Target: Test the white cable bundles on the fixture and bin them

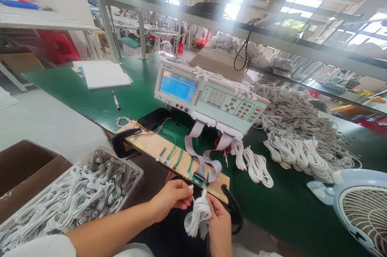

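Observation:
My left hand pinches one white plug end of a coiled white cable just below the near edge of a wooden test board. My right hand grips the coil itself and its other plug end, which points up toward the small connector block on the board. Grey ribbon cables and green wires run from that board up to a cable tester with a lit blue screen. Both hands are closed on the cable.
A grey bin full of coiled cables sits at lower left beside a brown box. Bundled white cables lie piled right of the tester. A pale blue fan, a black phone, a pen and papers rest on the green bench.

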Demonstrator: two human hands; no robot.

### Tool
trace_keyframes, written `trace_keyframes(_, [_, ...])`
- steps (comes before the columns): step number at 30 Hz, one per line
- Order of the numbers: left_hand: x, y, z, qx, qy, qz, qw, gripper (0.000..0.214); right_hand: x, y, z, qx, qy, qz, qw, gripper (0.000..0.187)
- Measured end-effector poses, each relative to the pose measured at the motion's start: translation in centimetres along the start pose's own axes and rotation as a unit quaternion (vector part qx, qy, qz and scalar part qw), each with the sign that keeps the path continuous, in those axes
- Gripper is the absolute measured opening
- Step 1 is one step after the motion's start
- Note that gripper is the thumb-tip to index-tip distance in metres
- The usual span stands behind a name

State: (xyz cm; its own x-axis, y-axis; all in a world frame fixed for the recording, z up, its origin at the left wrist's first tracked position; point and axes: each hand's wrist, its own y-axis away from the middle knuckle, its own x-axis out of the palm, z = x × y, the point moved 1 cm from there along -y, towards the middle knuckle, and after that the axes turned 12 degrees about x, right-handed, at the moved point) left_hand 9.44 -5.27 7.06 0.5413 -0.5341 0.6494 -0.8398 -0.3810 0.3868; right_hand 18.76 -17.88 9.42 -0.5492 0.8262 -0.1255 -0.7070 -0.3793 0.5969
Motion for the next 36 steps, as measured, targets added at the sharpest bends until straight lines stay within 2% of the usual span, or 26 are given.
trace_keyframes(3, [0.8,-0.3,0.2,-0.008,0.014,-0.005,1.0,0.032,-0.8,0.2,0.7,-0.024,0.093,0.004,0.995,0.041])
trace_keyframes(6, [1.7,-0.5,0.5,0.013,0.034,-0.041,0.999,0.032,-0.9,0.6,1.1,-0.026,0.124,-0.006,0.992,0.045])
trace_keyframes(9, [2.3,-0.4,0.5,0.033,0.068,-0.084,0.994,0.031,-0.7,1.0,0.8,-0.02,0.117,-0.007,0.993,0.047])
trace_keyframes(15, [2.7,-0.2,0.8,0.022,0.048,-0.066,0.996,0.028,-0.6,0.6,0.2,-0.002,0.066,0.013,0.998,0.041])
trace_keyframes(20, [2.7,-0.5,1.1,0.038,0.048,-0.107,0.992,0.028,-0.4,0.4,0.2,-0.008,0.059,0.017,0.998,0.04])
trace_keyframes(25, [2.7,-0.4,1.2,0.02,0.058,-0.097,0.993,0.029,-0.3,0.3,0.3,0.014,0.015,0.023,1.0,0.04])
trace_keyframes(31, [2.7,-0.5,1.7,0.064,0.098,-0.1,0.988,0.03,0.7,1.1,0.7,0.024,-0.026,0.022,0.999,0.039])
trace_keyframes(36, [1.9,-1.0,1.2,0.025,0.074,-0.051,0.996,0.034,0.7,0.9,0.4,-0.001,0.006,0.017,1.0,0.043])
